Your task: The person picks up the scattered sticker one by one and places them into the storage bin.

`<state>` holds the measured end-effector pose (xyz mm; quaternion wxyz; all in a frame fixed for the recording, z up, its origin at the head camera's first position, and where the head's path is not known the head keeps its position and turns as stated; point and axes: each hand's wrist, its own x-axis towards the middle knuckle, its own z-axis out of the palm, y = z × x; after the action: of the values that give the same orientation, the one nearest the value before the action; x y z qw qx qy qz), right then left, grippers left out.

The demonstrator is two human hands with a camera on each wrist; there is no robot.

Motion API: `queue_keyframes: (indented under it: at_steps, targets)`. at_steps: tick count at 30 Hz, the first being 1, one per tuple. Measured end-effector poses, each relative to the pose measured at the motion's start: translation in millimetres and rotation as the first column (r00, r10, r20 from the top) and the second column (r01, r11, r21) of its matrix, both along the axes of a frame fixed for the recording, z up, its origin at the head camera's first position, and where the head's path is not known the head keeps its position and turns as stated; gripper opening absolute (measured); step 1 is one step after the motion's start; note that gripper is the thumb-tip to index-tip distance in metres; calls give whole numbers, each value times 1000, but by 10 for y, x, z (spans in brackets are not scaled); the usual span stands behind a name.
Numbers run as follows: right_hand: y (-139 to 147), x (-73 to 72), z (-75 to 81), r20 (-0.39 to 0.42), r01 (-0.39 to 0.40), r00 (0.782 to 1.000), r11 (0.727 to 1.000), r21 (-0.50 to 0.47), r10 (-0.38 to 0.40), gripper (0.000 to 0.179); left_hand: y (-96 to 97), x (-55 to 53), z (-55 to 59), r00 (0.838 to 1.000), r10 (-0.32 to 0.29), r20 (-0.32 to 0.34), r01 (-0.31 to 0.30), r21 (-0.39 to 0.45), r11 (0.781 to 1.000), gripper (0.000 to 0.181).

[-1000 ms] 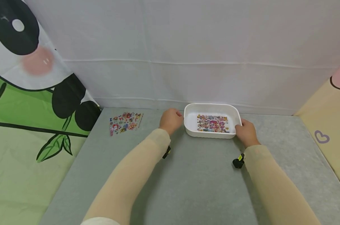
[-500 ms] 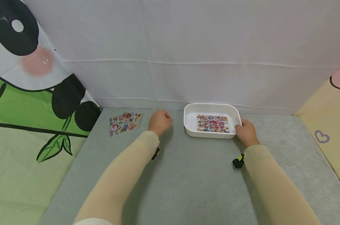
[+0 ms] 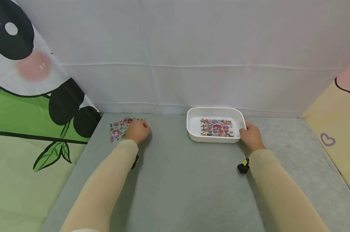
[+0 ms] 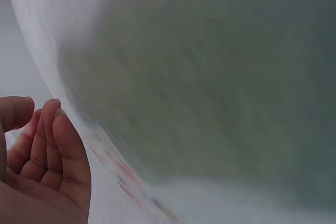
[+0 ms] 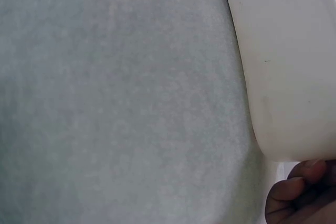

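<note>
My left hand (image 3: 138,131) is over the right part of a clear sticker sheet (image 3: 117,131) with colourful cartoon figures, hiding some of it. In the left wrist view, the fingers (image 4: 72,150) bend loosely, the thumb stands apart from them, and nothing is between them. The sheet's printed edge (image 4: 128,177) shows blurred beside that hand. A white plastic tray (image 3: 212,140) sits on the table near the wall, holding another sheet of colourful stickers (image 3: 216,128). My right hand (image 3: 251,138) grips the tray's right side, thumb at the rim. In the right wrist view, curled fingers (image 5: 286,192) are at its corner.
The grey table (image 3: 177,187) meets a white cloth wall (image 3: 169,83) right behind the tray. A printed panel (image 3: 61,154) in green, black and white borders the left, and a yellow one (image 3: 337,129) the right.
My left hand has moved left from beside the tray to over the sticker sheet. The right hand keeps hold of the tray. The head view has shifted slightly.
</note>
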<state>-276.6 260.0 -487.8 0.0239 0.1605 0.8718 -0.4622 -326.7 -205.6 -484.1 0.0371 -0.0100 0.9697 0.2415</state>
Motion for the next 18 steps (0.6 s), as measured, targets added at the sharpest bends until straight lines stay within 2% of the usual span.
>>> queue_keyframes:
  at_steps: [2,4,9,13,18]
  targets:
    - [4,-3,-5,1,-3,1000,1000,2,3,54,-133,-5,-10,1000,21,-10,-21,-41,999,18]
    - [13,-4,-8,0,-3,1000,1000,3,3,54,-243,-5,-23,999,29,-35,-33,-126,991,19]
    - [39,-9,-12,-3,-6,1000,1000,9,6,55,-456,10,-58,998,23,-65,-43,-323,945,19]
    - [36,-17,-20,-10,-17,1000,1000,14,17,55,-616,0,-97,996,61,-59,-77,-339,937,30]
    - [32,-18,-24,-3,-25,1000,999,20,25,55,-806,-52,-148,992,93,-86,-117,-335,935,42]
